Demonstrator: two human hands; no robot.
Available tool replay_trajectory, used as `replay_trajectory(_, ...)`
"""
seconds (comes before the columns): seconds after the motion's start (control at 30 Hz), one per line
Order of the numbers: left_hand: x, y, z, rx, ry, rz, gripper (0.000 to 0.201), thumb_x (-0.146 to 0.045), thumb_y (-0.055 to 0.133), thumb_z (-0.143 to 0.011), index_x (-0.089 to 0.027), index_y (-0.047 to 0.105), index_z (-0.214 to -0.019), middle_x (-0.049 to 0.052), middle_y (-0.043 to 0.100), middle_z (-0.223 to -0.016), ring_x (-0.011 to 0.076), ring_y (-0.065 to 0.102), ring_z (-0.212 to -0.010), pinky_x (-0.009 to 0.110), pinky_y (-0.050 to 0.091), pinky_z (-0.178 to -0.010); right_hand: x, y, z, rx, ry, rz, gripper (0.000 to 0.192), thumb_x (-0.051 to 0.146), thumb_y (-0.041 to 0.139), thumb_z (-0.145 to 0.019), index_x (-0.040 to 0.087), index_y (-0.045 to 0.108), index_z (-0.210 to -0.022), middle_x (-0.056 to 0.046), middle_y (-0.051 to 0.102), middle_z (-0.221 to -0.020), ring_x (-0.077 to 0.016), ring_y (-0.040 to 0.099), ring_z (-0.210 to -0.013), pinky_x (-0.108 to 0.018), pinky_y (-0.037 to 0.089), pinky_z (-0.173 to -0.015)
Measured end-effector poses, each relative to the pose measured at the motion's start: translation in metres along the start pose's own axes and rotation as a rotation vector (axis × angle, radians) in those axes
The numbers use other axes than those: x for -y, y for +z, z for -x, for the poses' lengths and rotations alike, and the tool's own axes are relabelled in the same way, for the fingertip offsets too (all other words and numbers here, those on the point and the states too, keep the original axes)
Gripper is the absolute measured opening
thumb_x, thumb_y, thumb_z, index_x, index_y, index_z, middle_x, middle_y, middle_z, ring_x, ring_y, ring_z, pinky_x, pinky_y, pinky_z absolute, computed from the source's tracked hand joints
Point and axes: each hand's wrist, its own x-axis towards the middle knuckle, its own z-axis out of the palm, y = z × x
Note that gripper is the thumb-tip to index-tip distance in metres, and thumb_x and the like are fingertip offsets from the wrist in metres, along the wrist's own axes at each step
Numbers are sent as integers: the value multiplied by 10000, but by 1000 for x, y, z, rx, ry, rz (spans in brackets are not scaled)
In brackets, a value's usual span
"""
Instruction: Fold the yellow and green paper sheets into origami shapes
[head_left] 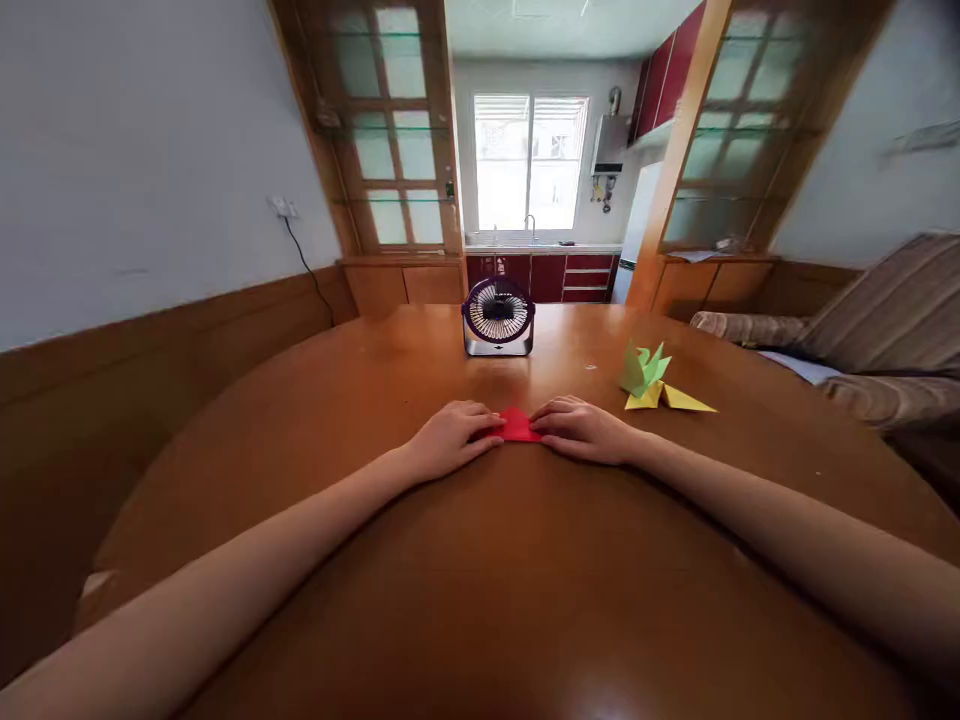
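Observation:
A small folded red paper point(517, 425) lies flat on the wooden table point(480, 560), straight ahead of me. My left hand point(452, 438) presses on its left side with the fingertips. My right hand point(581, 428) presses on its right side the same way. Both hands lie palm down, and only the middle of the red paper shows between them.
A small purple desk fan point(499, 317) stands behind the paper. Folded green paper point(643, 368) and folded yellow paper point(667, 398) lie to the right of my hands. A striped sofa point(862, 330) is at the right; a wall runs along the left.

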Motion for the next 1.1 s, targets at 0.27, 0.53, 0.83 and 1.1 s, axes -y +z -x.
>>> replay_trajectory(0.27,0,3,1,-105,16,-44,300,-328,452,-992,-173,692,-1084,75,725,-957,196,628,-857,344,463,-807,4,-3,-2,-14,75,46,485,439,570,-912,181,531,-1321,-138,615,-1223,-278,577,-1116,-478,451,-972)
replay_trajectory(0.53,-8,7,3,-237,-69,34,282,-260,444,-965,-153,660,-1112,51,643,-848,131,590,-693,251,478,-662,11,16,-14,-362,426,-309,620,422,620,-869,169,408,-1394,-121,637,-1095,-211,639,-916,-415,534,-843)
replay_trajectory(0.83,-40,12,-9,-373,-258,320,181,-218,566,-868,-163,668,-1008,12,642,-793,116,572,-653,238,476,-631,28,31,-30,-437,537,-452,515,456,650,-845,134,560,-1237,-62,676,-873,-169,618,-763,-324,505,-717)
replay_trajectory(1.1,-47,13,-10,-370,-450,592,237,-322,589,-844,-161,640,-1010,3,634,-750,120,558,-602,234,444,-572,24,32,-30,-424,522,-488,475,383,598,-876,129,560,-1275,-70,686,-899,-180,625,-808,-325,492,-759)
